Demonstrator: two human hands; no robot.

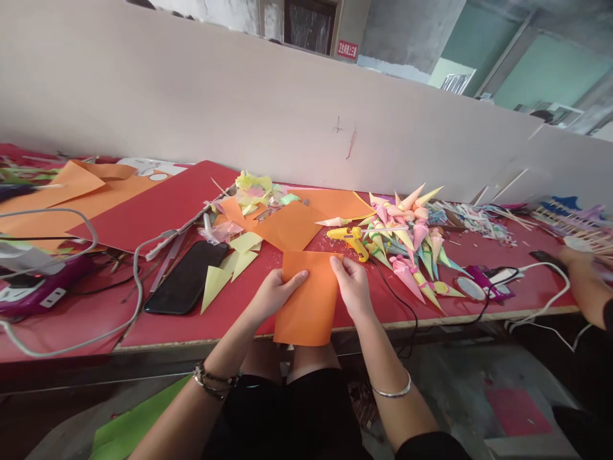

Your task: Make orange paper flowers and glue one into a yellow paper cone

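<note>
An orange rectangular sheet [309,303] is held over the table's front edge, above my lap. My left hand [278,291] grips its left edge, thumb on top and fingers behind. On the upper right edge, my right hand [352,284] pinches the sheet between thumb and fingers. Just beyond it lies another orange sheet [287,225] on the red table. A yellow glue gun [352,241] rests behind my right hand, beside a pile of pastel paper cones [407,246]. Pale yellow paper pieces [216,284] lie left of my left hand.
A black phone [186,278] lies on the red table [258,313] at left, near a white cable [138,281] and a purple power strip [43,294]. Another person's hand [582,271] is at far right. A pale partition [268,115] stands behind.
</note>
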